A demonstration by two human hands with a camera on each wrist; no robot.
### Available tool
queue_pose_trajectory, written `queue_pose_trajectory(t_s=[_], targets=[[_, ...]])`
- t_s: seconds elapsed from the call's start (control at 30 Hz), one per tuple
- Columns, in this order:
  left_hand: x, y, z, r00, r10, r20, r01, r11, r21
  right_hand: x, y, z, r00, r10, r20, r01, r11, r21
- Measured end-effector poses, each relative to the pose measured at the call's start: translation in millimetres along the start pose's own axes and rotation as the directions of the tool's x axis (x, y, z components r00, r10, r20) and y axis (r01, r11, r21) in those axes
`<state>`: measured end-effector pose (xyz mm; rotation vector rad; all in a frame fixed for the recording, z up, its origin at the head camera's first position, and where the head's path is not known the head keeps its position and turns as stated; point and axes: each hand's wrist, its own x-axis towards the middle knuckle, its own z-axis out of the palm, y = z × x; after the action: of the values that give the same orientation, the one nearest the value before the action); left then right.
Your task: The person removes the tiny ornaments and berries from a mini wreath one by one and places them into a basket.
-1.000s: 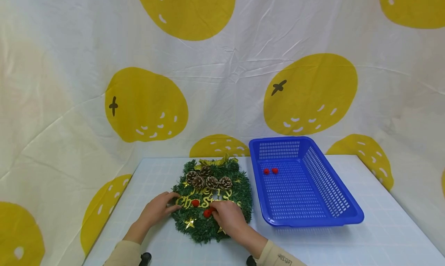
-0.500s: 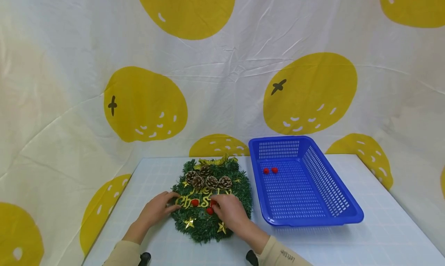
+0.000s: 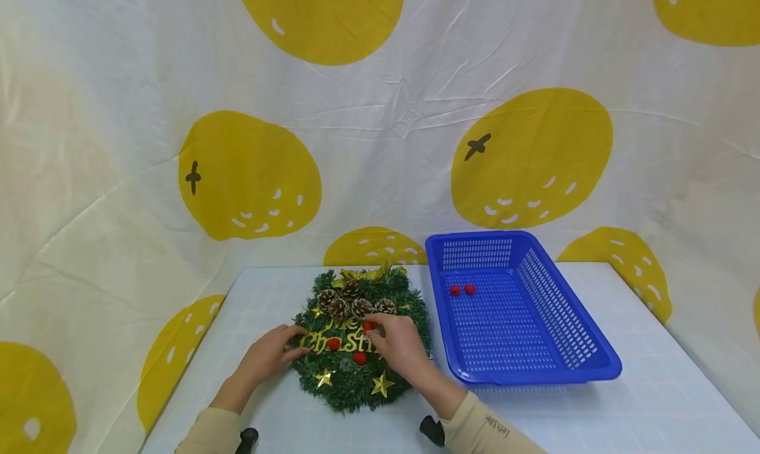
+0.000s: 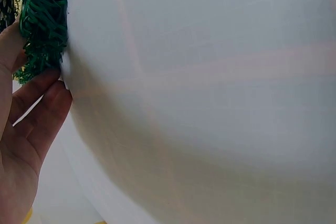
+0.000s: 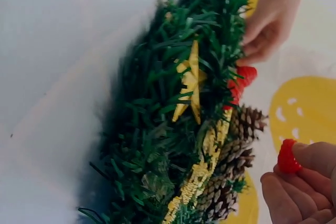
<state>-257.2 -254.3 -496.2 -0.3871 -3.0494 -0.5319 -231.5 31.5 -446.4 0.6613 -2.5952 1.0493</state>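
Observation:
A green Christmas wreath lies on the table, bearing pinecones, gold stars and gold "Merry Christmas" lettering. My left hand holds the wreath's left edge, its thumb and fingers on the greenery. Between thumb and fingertips my right hand pinches a small red raspberry-like ornament, just above the lettering and near the pinecones. Part of the lettering is hidden behind that hand. Two similar red ornaments sit on the wreath, one on the lettering and one below it.
A blue perforated plastic basket stands right of the wreath. Two red ornaments lie inside it, toward its left side. Behind the white table hangs a cloth printed with yellow fruit.
My right hand has moved up and away from the wreath's lower middle, leaving one red ornament below the lettering and carrying another. The left hand has stayed at the wreath's edge.

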Motion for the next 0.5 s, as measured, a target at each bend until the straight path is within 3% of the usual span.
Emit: queue_pose_trajectory(t_s=[0.23,0.5], targets=[[0.1,-0.9,-0.3,1.000,0.003,-0.007,-0.003,1.000,0.010,5,-2,-9,0.999,0.016,-0.044,-0.014,0.999,0.046],[0.6,-0.6,0.2,1.000,0.005,0.003,-0.005,1.000,-0.005,20,-14,-35,0.992,0.045,-0.120,-0.035,0.996,0.084]])
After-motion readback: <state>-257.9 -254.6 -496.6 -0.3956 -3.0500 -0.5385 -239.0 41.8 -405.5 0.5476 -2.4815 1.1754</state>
